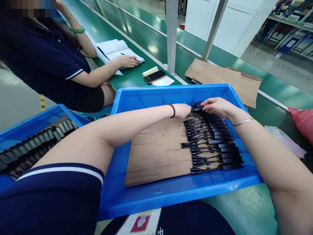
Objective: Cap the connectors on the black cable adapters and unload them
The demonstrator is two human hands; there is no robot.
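Observation:
A blue bin (176, 199) stands in front of me, lined with brown cardboard (156, 156). Along its right side lies a row of black cabled modules (227, 150), their plugs pointing left. My left hand (183, 111) is at the far end of the row, fingers closed round the cable end of a module. My right hand (216, 107) pinches the black body of a module (198, 107) at the same end, thumb and fingertips together. The fingertips of my left hand are partly hidden.
Another blue bin (70, 114) with modules stands at the left. A seated person (49, 62) rests a hand by an open notebook (114, 49). Beyond my bin lie a phone (155, 76) and cardboard sheets (225, 76); a metal post (171, 39) rises behind. A red bag (303, 122) is at right.

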